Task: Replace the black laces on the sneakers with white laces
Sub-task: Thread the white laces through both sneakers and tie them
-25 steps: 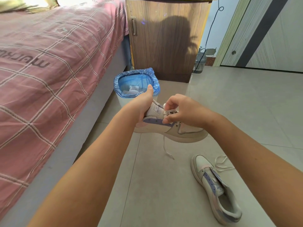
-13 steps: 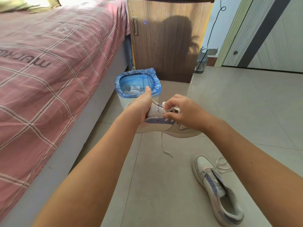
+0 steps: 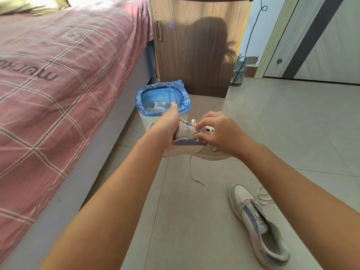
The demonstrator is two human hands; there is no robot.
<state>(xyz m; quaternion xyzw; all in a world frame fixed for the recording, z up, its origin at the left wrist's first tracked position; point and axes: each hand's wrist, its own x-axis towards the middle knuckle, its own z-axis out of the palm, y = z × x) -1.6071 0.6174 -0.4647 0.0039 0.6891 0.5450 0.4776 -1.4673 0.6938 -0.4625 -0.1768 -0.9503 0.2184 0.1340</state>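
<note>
My left hand (image 3: 167, 125) grips a white and lilac sneaker (image 3: 196, 147) by its heel and tongue, holding it in the air above the floor. At the eyelets on top of the shoe, my right hand (image 3: 220, 131) pinches a white lace (image 3: 204, 130). One end of that lace (image 3: 192, 172) dangles below the sole. A second sneaker (image 3: 257, 225) lies on the floor at the lower right with no lace in its eyelets. A loose white lace (image 3: 263, 195) is coiled beside its toe. No black lace is visible.
A bin with a blue liner (image 3: 162, 100) stands just behind the held shoe. A bed with a pink checked cover (image 3: 58, 84) fills the left side. A wooden cabinet (image 3: 194, 45) stands at the back, with a door (image 3: 321, 39) and a hanging cable (image 3: 249, 39) to its right.
The held sneaker and both hands have shifted slightly up and away. My right fingers have moved along the lace at the top eyelets.
</note>
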